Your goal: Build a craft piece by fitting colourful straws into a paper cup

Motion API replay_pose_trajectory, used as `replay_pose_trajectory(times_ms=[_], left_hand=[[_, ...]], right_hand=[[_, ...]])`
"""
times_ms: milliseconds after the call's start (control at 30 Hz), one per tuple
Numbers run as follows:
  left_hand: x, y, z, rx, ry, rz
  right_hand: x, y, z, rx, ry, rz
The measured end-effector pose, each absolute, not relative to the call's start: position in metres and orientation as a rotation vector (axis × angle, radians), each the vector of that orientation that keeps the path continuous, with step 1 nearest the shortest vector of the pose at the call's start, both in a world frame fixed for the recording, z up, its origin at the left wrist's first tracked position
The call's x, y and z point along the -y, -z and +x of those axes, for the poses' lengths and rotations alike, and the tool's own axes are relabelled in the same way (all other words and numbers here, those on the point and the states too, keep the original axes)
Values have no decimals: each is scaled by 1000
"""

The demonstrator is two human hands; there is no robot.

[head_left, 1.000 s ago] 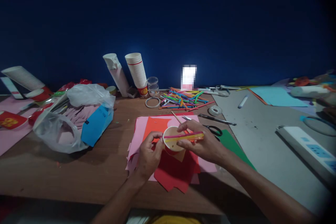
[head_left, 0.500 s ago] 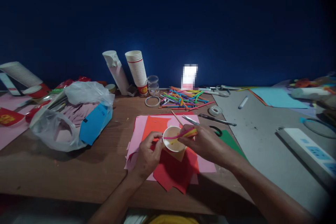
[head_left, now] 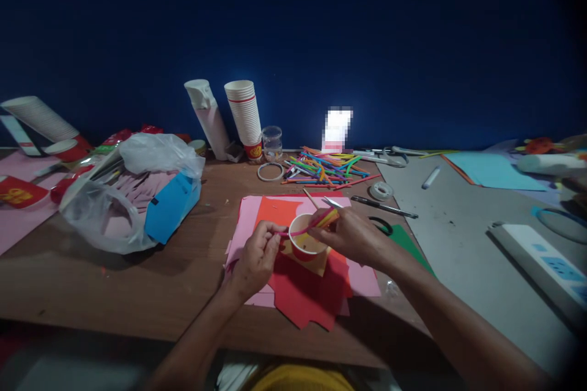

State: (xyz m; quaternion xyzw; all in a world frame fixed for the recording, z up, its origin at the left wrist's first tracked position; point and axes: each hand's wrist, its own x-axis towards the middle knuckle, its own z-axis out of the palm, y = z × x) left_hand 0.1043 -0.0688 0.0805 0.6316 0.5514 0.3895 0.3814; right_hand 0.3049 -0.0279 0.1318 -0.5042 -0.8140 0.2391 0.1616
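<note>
A white-rimmed paper cup [head_left: 308, 254] with a red outside stands on stacked coloured paper between my hands. Above its opening stretches a thin pink strip [head_left: 298, 233]. My left hand [head_left: 257, 255] pinches its left end between thumb and fingers. My right hand [head_left: 351, 233] closes on the other end, together with a yellow strip [head_left: 328, 217]; whether they are separate pieces I cannot tell. Behind the right hand lie scissors, their blades [head_left: 332, 202] and black handle [head_left: 381, 226] showing on either side of it. A thin wooden stick [head_left: 311, 198] is behind the cup.
A pile of colourful thin sticks [head_left: 321, 168] lies behind the paper, near a tape roll [head_left: 381, 190] and a pen [head_left: 385, 206]. Stacked cups [head_left: 243, 119] stand at the wall. A plastic bag [head_left: 98, 220] is left; a power strip [head_left: 541, 263] is right.
My left hand has drawn away from the cup rim, pulling the pink strip's end to the left. The cup's red side now shows more. The whole view has shifted slightly.
</note>
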Motion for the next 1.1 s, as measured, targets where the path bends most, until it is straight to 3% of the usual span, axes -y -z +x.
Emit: replay_pose_trajectory(times_ms=[267,567,733,867,1100], left_hand=[[66,-78,94,-1160,-970,1332],[55,-112,101,-1392,-949,1811],[38,-137,127,-1199,-894,1971],[30,-135,139,-1142,-857,1940],[35,-128,132,-1276,-1125,1673]], right_hand=[[28,-118,306,2274,-743,-1379],[26,-114,306,2335,-694,-1399],[28,-120,301,2443,-561,-1290],[31,-122,305,2413,-640,-1214],[35,-115,314,2245,-875,-1192]])
